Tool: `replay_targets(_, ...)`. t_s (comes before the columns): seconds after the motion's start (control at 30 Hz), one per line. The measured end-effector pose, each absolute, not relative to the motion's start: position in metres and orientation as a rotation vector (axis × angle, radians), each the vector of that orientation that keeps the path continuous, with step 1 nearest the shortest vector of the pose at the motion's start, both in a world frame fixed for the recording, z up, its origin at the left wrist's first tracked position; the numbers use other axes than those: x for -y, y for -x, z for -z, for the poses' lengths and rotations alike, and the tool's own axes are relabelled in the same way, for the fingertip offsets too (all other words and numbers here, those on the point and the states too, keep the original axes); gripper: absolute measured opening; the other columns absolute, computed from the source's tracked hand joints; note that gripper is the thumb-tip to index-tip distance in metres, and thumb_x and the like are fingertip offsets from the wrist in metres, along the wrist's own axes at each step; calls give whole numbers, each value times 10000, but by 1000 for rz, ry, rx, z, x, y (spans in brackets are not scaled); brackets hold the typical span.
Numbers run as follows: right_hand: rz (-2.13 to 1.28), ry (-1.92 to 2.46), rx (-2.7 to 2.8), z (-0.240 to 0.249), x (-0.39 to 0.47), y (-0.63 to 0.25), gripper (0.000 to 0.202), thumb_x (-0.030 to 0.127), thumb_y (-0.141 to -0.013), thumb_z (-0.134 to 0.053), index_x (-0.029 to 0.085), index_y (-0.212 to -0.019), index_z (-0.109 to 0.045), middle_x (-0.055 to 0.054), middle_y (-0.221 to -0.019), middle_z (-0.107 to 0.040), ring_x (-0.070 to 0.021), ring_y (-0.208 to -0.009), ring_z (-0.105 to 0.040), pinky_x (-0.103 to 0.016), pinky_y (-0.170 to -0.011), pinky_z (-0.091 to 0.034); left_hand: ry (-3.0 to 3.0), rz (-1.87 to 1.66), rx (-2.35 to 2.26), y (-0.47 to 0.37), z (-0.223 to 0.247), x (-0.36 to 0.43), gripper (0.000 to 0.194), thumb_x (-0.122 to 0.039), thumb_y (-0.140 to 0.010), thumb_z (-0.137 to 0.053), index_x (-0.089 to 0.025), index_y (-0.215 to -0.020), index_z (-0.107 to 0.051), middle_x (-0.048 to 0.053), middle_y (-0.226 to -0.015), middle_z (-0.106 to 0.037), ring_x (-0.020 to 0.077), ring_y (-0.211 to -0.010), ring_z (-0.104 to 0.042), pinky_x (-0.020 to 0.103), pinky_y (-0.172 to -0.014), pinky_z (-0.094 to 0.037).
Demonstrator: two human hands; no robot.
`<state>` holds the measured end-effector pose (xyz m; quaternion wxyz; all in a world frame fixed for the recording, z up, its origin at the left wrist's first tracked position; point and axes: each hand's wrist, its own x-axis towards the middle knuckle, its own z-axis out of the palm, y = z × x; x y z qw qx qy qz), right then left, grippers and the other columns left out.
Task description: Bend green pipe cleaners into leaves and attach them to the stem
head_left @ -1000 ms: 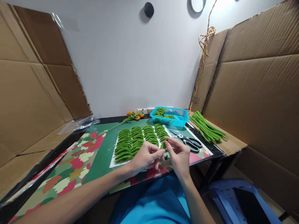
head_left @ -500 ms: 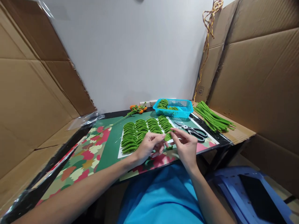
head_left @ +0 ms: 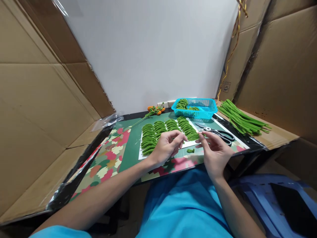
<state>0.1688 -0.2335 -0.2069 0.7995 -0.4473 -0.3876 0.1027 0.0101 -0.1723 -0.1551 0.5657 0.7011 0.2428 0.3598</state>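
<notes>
My right hand (head_left: 216, 153) is pinched at the fingertips on the end of a green fuzzy leaf (head_left: 193, 137), bent from chenille stem, at the near end of the rightmost row. My left hand (head_left: 169, 147) is closed, thumb against curled fingers, to the left of it; whatever it holds is hidden. Rows of matching curved leaves (head_left: 148, 138) lie on a white sheet (head_left: 140, 154), partly behind the left hand. A small curled green piece (head_left: 190, 150) lies on the green mat between the hands. Scissors (head_left: 224, 135) with black handles lie behind my right hand.
A blue plastic basket (head_left: 194, 114) at the back holds more green leaves. Right of it lies a bundle of green chenille stems (head_left: 244, 119). An orange flower on a stem (head_left: 158, 110) lies at the back left. Cardboard walls (head_left: 284, 66) stand at both sides.
The leaf held up between both hands is now down at the rightmost row, at my right fingertips. My left hand has drawn away from it. The view has shifted left.
</notes>
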Motion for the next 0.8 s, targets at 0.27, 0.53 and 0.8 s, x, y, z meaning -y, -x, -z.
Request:
replay_targets(0.27, -171, 911, 916, 210, 236, -171, 115, 284, -904, -824, 209, -990, -810, -63, -954, -805, -209, -848, -776, -329, -731, -676, -1843, -909, -603, -11, 159, 175, 328, -409, -930, -785, -191, -1108, -617, -16, -920, -606, 27, -525, -463, 162, -454, -336)
replay_targets(0.53, -21, 877, 1033, 210, 240, -169, 88, 166, -903, -801, 231, -962, -804, -53, -942, -812, -234, -889, -781, -398, -812, -671, -1893, -839, -661, -10, 160, 176, 339, -466, -959, -728, -160, -1100, -691, 47, -1045, -711, 43, -508, -550, 182, -449, -401)
replay_targets(0.8, -173, 1094, 1180, 197, 242, -183, 461, 368, -932, -787, 240, -1355, -654, -57, -1028, -811, -230, -891, -782, -364, -785, -635, -1680, -904, -727, -12, 159, 165, 330, -416, -868, -805, -132, -999, -701, 12, -789, -701, 39, -419, -474, 175, -375, -339)
